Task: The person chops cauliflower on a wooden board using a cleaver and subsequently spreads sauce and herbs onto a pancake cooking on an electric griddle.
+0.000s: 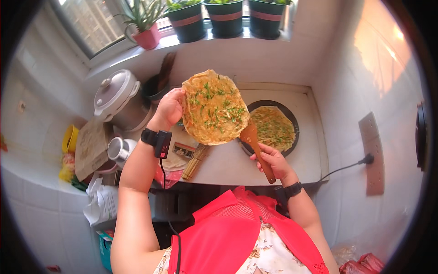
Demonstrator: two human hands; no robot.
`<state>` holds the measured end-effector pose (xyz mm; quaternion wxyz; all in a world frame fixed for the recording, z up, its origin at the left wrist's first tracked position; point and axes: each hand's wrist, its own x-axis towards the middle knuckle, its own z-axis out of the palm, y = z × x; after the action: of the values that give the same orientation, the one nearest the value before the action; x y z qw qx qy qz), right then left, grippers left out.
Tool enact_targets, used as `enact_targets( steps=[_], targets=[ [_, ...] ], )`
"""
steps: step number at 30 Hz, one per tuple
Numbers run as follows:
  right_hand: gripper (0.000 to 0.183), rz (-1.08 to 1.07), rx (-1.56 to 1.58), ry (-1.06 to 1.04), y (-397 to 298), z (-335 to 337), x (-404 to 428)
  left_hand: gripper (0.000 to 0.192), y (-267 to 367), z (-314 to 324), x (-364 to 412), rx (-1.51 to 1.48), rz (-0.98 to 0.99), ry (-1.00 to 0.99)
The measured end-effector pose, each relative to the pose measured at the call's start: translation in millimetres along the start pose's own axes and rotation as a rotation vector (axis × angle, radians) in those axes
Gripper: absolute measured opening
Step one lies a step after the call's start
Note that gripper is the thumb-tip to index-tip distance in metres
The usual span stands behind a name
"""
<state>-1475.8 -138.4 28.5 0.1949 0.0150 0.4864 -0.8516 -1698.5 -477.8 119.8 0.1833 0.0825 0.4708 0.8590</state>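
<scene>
My left hand [170,107] grips the left edge of a round flatbread [215,108] topped with green pieces and holds it up over the counter. A wooden spatula [255,145] is in my right hand [273,161], its blade touching or just behind the flatbread's lower right edge. Behind and to the right, a second topped flatbread [273,126] lies in a round black pan [296,132] on the white counter. The lifted flatbread hides part of the counter.
A lidded pot [118,99], a dark bowl [154,89] and a white jug [119,150] stand to the left. A bundle of straw-like stalks [195,162] lies near the front edge. Potted plants line the windowsill. A black cord runs to the outlet strip [372,154] at right.
</scene>
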Motion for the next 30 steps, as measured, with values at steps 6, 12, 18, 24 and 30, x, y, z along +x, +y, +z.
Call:
enact_targets(
  steps=[6,12,18,24,30],
  targets=[
    [0.048,0.159,-0.104,-0.132,31,42,30,0.030,-20,-111,-84,-0.070,-0.043,0.205],
    [0.044,0.348,-0.153,-0.224,66,70,58,0.031,-68,-171,-161,-0.181,-0.091,0.456],
    [0.042,0.453,-0.154,-0.262,102,78,86,0.011,-107,-191,-167,0.032,0.083,0.704],
    [0.040,0.399,-0.212,-0.199,99,84,105,0.014,-124,-212,-134,0.144,0.071,0.756],
    [0.038,0.369,-0.287,-0.098,100,77,99,0.031,-131,-221,-105,0.682,0.179,0.940]
  ],
)
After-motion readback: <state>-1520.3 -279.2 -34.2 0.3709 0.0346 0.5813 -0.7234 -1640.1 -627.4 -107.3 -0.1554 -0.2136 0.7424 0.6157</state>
